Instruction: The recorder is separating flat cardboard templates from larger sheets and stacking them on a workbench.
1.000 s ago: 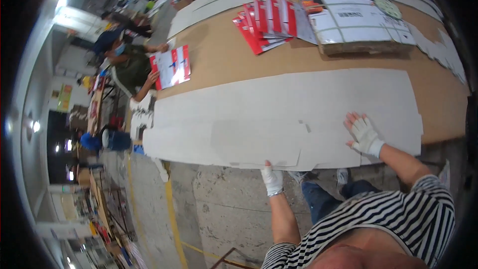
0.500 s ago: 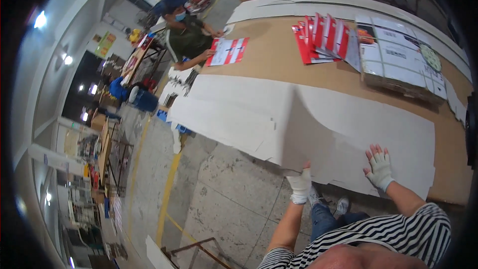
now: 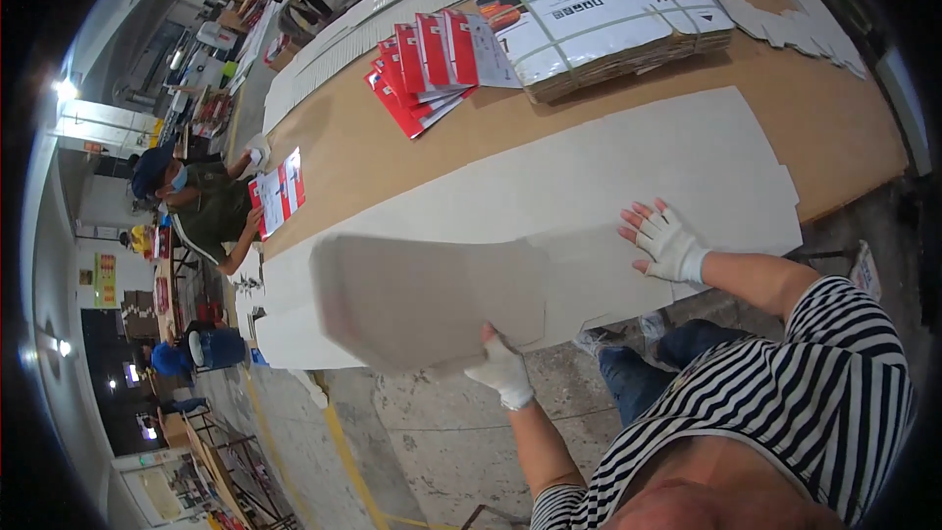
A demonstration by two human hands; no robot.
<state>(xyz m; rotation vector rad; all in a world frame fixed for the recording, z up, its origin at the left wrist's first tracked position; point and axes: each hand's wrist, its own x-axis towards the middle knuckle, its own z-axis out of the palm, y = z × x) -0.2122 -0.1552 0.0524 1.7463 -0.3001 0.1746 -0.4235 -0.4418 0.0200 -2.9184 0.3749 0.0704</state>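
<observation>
A long pale cardboard sheet (image 3: 628, 152) lies along the near side of the table. Its greyish flap (image 3: 422, 299) is tilted up and leans over to the left, the far end smeared by motion. My left hand (image 3: 502, 373), in a white fingerless glove, grips the flap's near edge with the thumb on top; the other fingers are hidden beneath. My right hand (image 3: 667, 243), gloved the same way, rests flat on the sheet further right with fingers spread.
Red and white printed card pieces (image 3: 422, 64) lie fanned beside a strapped stack of printed cardboard (image 3: 599, 20) on the brown tabletop (image 3: 343, 182). At the far left end a co-worker (image 3: 211, 201) handles a red and white piece (image 3: 280, 191). A blue drum (image 3: 218, 346) stands on the floor.
The flap has swung over leftward, and my left hand has gone with it. My right hand stays flat on the sheet. The whole view has shifted, bringing the strapped stack closer to the middle.
</observation>
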